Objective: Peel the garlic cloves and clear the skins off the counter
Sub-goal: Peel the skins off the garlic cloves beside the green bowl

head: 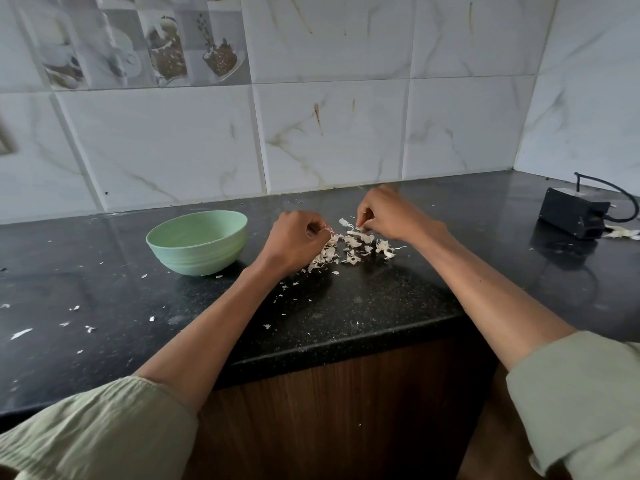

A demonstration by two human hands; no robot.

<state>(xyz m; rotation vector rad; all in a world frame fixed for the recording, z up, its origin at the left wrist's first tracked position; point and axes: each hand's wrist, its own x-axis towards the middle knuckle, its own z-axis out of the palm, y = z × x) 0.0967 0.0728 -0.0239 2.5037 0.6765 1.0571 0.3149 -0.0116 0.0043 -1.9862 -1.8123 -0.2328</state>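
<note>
A heap of white papery garlic skins [349, 247] lies on the black counter [346, 306] between my two hands. My left hand [298, 239] is curled at the heap's left edge and holds a small pale thing, likely a garlic clove [326, 231], in its fingertips. My right hand [384, 214] hovers at the heap's far right side, with thumb and fingers pinching a strip of skin [356, 229]. A light green bowl [197, 242] stands just left of my left hand; its inside is mostly hidden.
Small skin flakes [20, 333] are scattered over the counter's left part and near the front edge. A black box with a cable [573, 213] sits at the far right, with more skins [623, 233] beside it. A tiled wall rises behind the counter.
</note>
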